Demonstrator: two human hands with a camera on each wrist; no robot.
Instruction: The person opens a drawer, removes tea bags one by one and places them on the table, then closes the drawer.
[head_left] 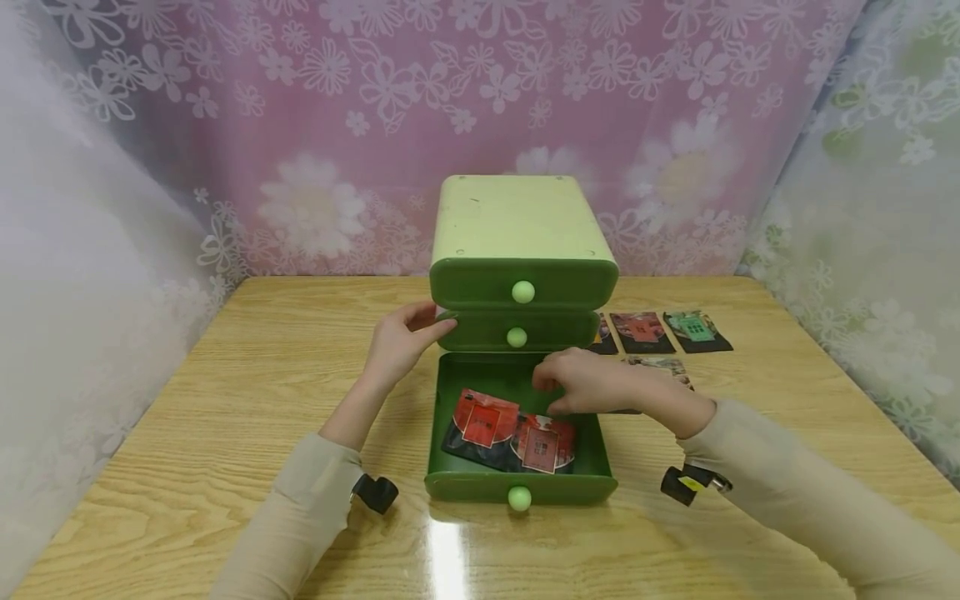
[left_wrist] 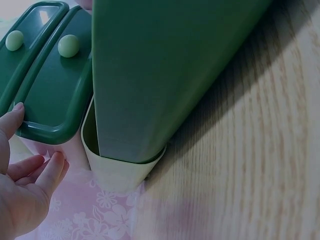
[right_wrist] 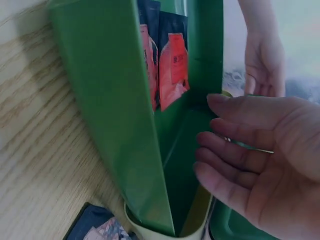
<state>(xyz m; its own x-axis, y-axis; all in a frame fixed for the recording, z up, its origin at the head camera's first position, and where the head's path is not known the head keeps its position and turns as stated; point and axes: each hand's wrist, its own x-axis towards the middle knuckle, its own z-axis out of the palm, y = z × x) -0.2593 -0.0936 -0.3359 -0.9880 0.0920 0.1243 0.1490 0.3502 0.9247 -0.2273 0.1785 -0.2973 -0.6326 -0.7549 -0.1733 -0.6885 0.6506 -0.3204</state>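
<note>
A small cabinet (head_left: 517, 217) with a pale yellow-green body and green drawers stands on the table. Its bottom drawer (head_left: 521, 488) is pulled out, and two red-and-black sachets, one on the left (head_left: 483, 425) and one on the right (head_left: 546, 446), lie overlapping inside. My left hand (head_left: 399, 343) is at the left end of the middle drawer (left_wrist: 55, 85). The thumb touches its green front, while the other fingers lie along the cabinet's side. Over the back right of the open drawer hovers my right hand (head_left: 588, 382), its fingers loosely bent and nothing held, as the right wrist view shows.
Right of the cabinet, several sachets lie on the wooden table (head_left: 247, 400): a red one (head_left: 643, 332), a green one (head_left: 697, 331) and a patterned one (right_wrist: 102, 225) partly behind my right arm. A pink floral curtain (head_left: 360, 125) hangs behind the table.
</note>
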